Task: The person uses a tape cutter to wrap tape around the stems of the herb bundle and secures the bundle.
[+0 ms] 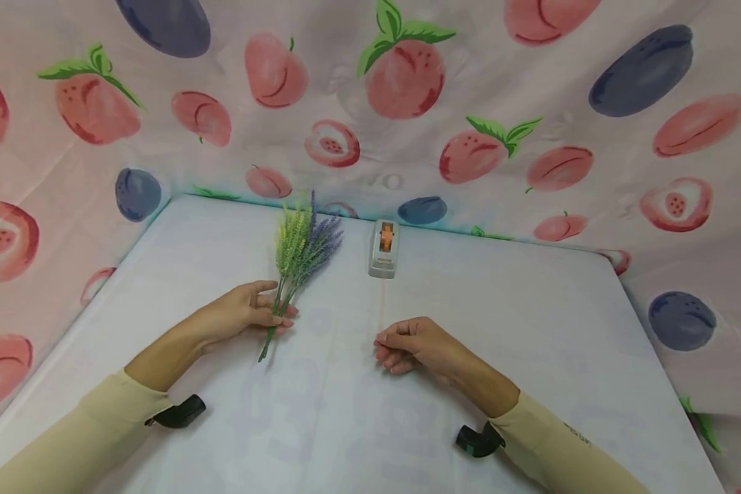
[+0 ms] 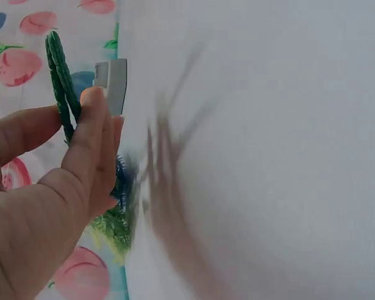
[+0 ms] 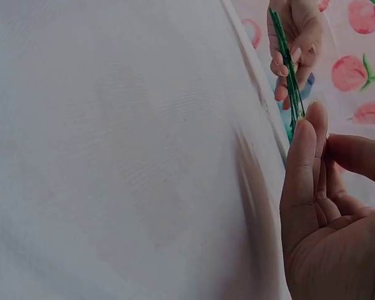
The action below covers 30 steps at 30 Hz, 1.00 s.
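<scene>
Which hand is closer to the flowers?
The left hand: it holds the flowers by their green stems. The right hand is off to the right, not touching them.

Okay, so the cream-sleeved left arm (image 1: 77, 432) and cream-sleeved right arm (image 1: 571, 446) are both stretched forward, angled inward. The bare left hand (image 1: 247, 314) is curled in a light grip; the bare right hand (image 1: 416, 346) is held well apart, thumb and index tips pinched together.
</scene>
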Each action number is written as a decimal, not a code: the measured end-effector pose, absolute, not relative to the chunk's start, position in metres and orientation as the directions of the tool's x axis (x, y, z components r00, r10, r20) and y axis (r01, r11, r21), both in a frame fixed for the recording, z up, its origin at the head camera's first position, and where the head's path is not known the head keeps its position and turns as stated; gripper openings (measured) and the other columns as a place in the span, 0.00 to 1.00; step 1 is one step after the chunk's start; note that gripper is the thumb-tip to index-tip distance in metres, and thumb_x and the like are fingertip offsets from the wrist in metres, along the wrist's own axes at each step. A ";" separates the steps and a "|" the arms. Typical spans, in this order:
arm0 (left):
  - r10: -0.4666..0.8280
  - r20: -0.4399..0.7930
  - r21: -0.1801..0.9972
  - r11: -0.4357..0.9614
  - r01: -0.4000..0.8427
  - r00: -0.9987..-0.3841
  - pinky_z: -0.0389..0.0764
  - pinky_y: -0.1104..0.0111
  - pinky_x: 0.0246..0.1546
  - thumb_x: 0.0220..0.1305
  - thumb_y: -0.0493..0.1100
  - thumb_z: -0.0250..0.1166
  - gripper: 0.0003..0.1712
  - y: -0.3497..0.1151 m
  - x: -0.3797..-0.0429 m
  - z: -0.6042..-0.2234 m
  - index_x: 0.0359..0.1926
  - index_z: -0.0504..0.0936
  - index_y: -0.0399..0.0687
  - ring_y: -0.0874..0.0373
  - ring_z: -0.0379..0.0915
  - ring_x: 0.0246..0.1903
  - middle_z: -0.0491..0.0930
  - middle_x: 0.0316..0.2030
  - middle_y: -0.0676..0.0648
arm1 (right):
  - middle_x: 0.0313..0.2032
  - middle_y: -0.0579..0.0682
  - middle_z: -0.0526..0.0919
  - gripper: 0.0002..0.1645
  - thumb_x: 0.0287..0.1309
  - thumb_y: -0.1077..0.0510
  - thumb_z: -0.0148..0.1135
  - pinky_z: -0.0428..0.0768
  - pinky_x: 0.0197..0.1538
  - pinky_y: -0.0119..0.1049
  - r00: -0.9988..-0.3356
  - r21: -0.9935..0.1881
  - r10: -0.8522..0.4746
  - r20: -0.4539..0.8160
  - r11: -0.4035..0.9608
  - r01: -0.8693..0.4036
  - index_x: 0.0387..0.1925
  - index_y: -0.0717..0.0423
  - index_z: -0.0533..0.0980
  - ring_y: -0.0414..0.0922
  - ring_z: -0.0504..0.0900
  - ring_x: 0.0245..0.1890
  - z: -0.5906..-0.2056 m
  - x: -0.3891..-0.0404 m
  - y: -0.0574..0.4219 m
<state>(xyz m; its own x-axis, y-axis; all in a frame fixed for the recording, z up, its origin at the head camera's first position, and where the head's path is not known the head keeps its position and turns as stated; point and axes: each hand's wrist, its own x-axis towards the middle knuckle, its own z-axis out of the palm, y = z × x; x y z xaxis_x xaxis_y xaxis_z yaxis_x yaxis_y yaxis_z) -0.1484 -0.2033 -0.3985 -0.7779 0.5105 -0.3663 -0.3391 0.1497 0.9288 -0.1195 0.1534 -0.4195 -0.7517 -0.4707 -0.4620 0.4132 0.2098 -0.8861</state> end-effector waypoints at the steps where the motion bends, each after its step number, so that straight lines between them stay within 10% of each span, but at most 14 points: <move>1: 0.538 -0.369 0.924 0.127 -0.360 -0.758 0.81 0.58 0.56 0.71 0.29 0.58 0.49 -0.205 -0.149 -0.399 0.79 0.35 0.32 0.53 0.83 0.52 0.72 0.64 0.28 | 0.33 0.52 0.88 0.17 0.68 0.56 0.65 0.86 0.37 0.35 -0.753 -0.888 -0.472 -0.458 0.210 0.409 0.46 0.70 0.82 0.40 0.87 0.30 -0.419 -0.119 0.153; 16: 0.668 -0.289 0.934 0.041 -0.354 -0.685 0.80 0.56 0.56 0.69 0.28 0.61 0.36 -0.203 -0.152 -0.397 0.72 0.55 0.24 0.45 0.81 0.55 0.83 0.53 0.42 | 0.33 0.51 0.88 0.18 0.68 0.57 0.64 0.86 0.37 0.35 -0.756 -0.891 -0.473 -0.452 0.203 0.406 0.47 0.72 0.81 0.40 0.86 0.29 -0.418 -0.118 0.154; 30: 0.692 -0.259 0.963 0.136 -0.231 -0.673 0.83 0.54 0.52 0.69 0.27 0.57 0.29 -0.170 -0.153 -0.390 0.69 0.63 0.30 0.32 0.77 0.56 0.79 0.57 0.35 | 0.33 0.50 0.88 0.20 0.69 0.57 0.64 0.86 0.37 0.34 -0.757 -0.891 -0.473 -0.451 0.193 0.410 0.48 0.73 0.80 0.39 0.87 0.29 -0.419 -0.120 0.151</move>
<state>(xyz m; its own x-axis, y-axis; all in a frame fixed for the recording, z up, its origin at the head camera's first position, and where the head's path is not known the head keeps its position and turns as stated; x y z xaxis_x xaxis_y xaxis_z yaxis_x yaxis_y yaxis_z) -0.1532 -0.1696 -0.3903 -0.6733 0.6924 -0.2593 -0.2312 0.1359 0.9634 -0.1195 0.1506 -0.4190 -0.7567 -0.4734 -0.4509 0.4102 0.1933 -0.8913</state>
